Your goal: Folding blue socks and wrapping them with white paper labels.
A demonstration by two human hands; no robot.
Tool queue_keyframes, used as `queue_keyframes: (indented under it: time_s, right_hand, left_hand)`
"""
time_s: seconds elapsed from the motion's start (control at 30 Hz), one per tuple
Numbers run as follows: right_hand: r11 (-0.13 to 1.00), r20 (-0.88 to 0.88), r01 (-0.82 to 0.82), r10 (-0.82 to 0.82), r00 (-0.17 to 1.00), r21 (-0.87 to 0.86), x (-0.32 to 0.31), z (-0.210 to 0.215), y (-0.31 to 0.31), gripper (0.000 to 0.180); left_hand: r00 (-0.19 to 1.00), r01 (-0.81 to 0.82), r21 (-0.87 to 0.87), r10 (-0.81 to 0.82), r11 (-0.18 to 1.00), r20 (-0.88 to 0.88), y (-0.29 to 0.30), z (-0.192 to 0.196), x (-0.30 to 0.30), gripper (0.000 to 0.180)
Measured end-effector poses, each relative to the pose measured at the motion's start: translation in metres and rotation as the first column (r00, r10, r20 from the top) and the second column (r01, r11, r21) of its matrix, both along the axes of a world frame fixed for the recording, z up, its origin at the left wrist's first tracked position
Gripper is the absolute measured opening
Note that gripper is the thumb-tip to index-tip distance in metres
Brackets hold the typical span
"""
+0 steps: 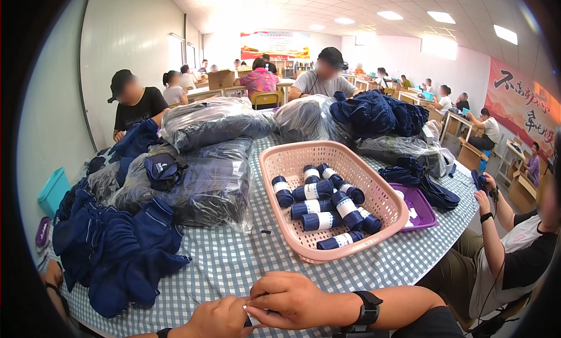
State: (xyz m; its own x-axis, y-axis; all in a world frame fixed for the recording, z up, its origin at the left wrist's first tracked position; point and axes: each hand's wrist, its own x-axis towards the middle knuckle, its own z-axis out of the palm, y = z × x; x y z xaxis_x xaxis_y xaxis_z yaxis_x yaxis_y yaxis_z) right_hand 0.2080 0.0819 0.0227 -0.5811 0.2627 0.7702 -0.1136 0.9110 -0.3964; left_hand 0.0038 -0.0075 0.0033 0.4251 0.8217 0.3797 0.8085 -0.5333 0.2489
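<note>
At the bottom edge, my left hand [219, 318] and my right hand [292, 300] meet over the checked tablecloth [234, 262]. Their fingertips pinch a small white strip [252, 312] between them; a dark item beneath it is mostly hidden. A black watch sits on my right wrist [367, 310]. Just beyond my hands stands a pink plastic basket [280, 159] holding several rolled navy socks with white paper bands [320, 221].
Loose navy socks [117, 250] pile at the left. Clear bags of dark socks [210, 180] cover the table's far side. A purple tray [418, 206] lies right of the basket. A seated person's hands [485, 192] work at the right; others sit behind.
</note>
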Motion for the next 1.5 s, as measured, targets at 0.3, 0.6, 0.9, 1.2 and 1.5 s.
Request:
queue_keyframes:
  time_s: [0.3,0.6,0.9,1.2,1.5]
  right_hand:
    - [0.999,0.016,-0.015,0.014,1.000,0.041,0.000,0.006,-0.001,0.012]
    - [1.000,0.032,-0.029,0.029,0.999,0.008,0.001,0.004,-0.002,0.014]
    - [0.999,0.030,-0.014,0.013,0.999,0.039,0.001,0.006,-0.002,0.019]
    - [0.999,0.036,-0.035,0.034,0.999,0.013,0.002,0.007,-0.004,0.015]
    - [0.999,0.025,-0.034,0.034,0.999,0.028,0.001,0.002,0.000,0.014]
  left_hand:
    - [1.000,0.000,0.009,0.000,1.000,0.001,-0.002,0.000,0.000,0.045]
    - [0.999,0.023,0.046,-0.024,0.999,0.025,-0.003,0.000,0.000,0.040]
    - [0.998,0.015,-0.015,-0.015,1.000,0.062,-0.002,0.000,0.000,0.040]
    - [0.998,0.005,-0.047,-0.002,0.999,0.064,-0.004,-0.004,-0.001,0.041]
    - [0.999,0.004,-0.022,-0.003,1.000,0.047,-0.003,-0.004,-0.001,0.042]
